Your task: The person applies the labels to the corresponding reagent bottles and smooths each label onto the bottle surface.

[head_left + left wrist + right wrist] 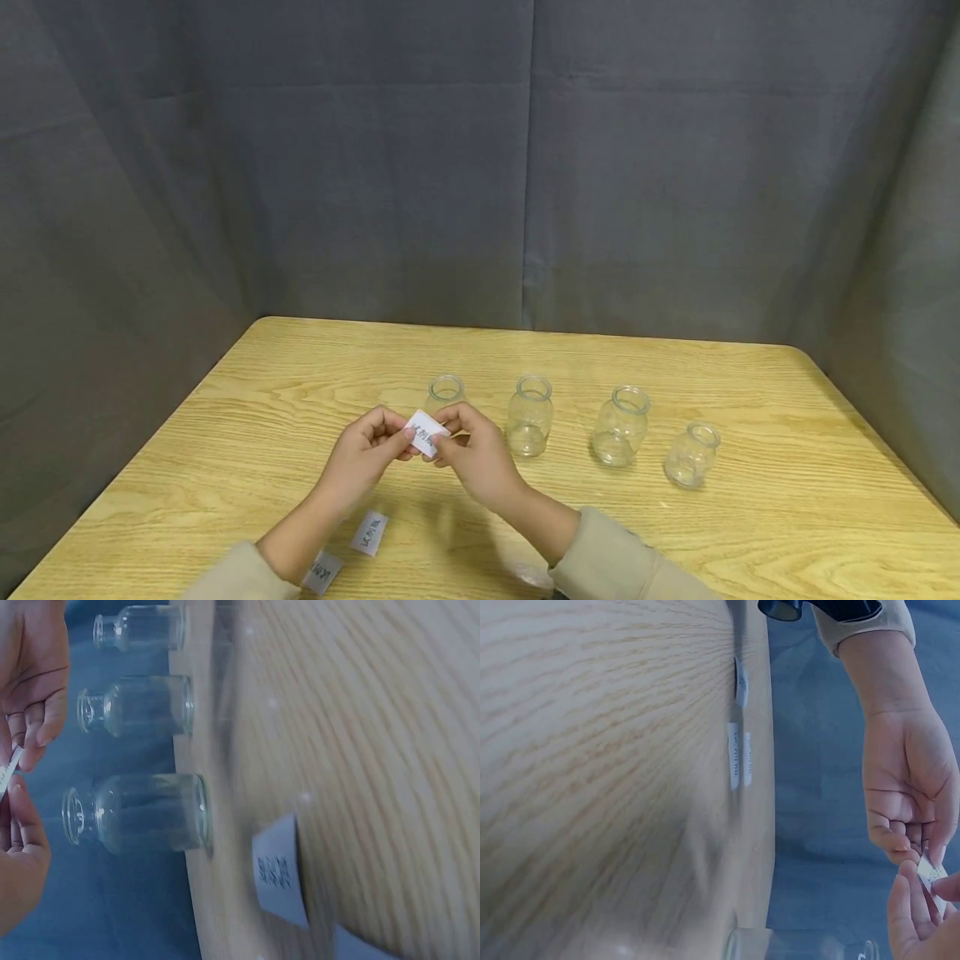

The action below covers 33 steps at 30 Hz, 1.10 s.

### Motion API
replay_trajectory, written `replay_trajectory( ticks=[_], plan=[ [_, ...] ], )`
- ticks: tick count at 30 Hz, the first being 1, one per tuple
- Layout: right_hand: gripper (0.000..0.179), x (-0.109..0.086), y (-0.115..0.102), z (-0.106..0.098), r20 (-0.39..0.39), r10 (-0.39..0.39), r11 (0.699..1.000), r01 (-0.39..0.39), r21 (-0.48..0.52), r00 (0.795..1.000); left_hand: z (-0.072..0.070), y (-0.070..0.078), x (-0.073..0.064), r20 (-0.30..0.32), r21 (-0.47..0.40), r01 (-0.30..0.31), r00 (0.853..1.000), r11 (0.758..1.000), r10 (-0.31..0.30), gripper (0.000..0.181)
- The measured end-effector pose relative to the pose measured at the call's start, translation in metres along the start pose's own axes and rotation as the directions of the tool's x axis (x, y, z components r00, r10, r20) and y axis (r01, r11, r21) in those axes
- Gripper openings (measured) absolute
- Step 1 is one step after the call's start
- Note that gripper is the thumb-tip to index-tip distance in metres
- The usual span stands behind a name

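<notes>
- Pinching one small white card (426,432) between them, the left hand (356,458) and right hand (482,458) are close together, thumbs and fingers clamped on either side of it.
- That card's up over the table (787,533), dark handwriting facing the head camera, and together with the hands it hides part of the leftmost jar (446,388).
- Two spare cards (370,533) sit by the left forearm (300,533), one partly covered.
- Three more clear glass jars (530,421) stand off to the right, smallest at the end.
- Grey curtain (375,183) behind it all.
</notes>
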State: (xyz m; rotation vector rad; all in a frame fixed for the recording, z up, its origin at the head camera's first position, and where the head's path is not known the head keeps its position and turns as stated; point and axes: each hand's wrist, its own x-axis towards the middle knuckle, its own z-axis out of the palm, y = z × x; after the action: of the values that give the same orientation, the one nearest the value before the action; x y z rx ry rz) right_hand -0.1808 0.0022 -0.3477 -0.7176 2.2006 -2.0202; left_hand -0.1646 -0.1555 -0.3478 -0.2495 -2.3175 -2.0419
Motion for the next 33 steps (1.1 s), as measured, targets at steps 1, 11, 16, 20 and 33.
replay_trajectory(
  ticks=[1, 11, 16, 20, 33],
  plan=[
    [0.017, 0.0, -0.001, -0.002, 0.003, -0.004, 1.0, 0.004, 0.006, 1.0, 0.001, 0.0, 0.001, 0.003, -0.012, -0.005, 1.0, 1.0, 0.005, 0.011],
    [0.016, -0.005, -0.006, -0.02, -0.027, -0.008, 1.0, 0.008, 0.016, 1.0, 0.016, 0.002, 0.005, 0.038, -0.083, -0.015, 0.999, 0.996, 0.018, 0.012],
    [0.015, -0.007, -0.006, -0.029, -0.006, -0.005, 1.0, 0.005, 0.023, 1.0, 0.019, 0.001, 0.005, 0.108, -0.083, -0.031, 0.993, 0.996, 0.04, 0.014],
    [0.016, -0.009, -0.005, -0.036, 0.029, 0.0, 1.0, -0.001, 0.025, 1.0, 0.02, 0.002, 0.003, 0.169, -0.076, -0.032, 0.985, 0.997, 0.045, 0.016],
    [0.017, -0.014, -0.001, -0.054, 0.13, -0.007, 1.0, 0.011, -0.029, 0.992, 0.024, 0.005, 0.0, 0.361, -0.079, -0.025, 0.931, 0.997, 0.052, 0.024]
  ],
)
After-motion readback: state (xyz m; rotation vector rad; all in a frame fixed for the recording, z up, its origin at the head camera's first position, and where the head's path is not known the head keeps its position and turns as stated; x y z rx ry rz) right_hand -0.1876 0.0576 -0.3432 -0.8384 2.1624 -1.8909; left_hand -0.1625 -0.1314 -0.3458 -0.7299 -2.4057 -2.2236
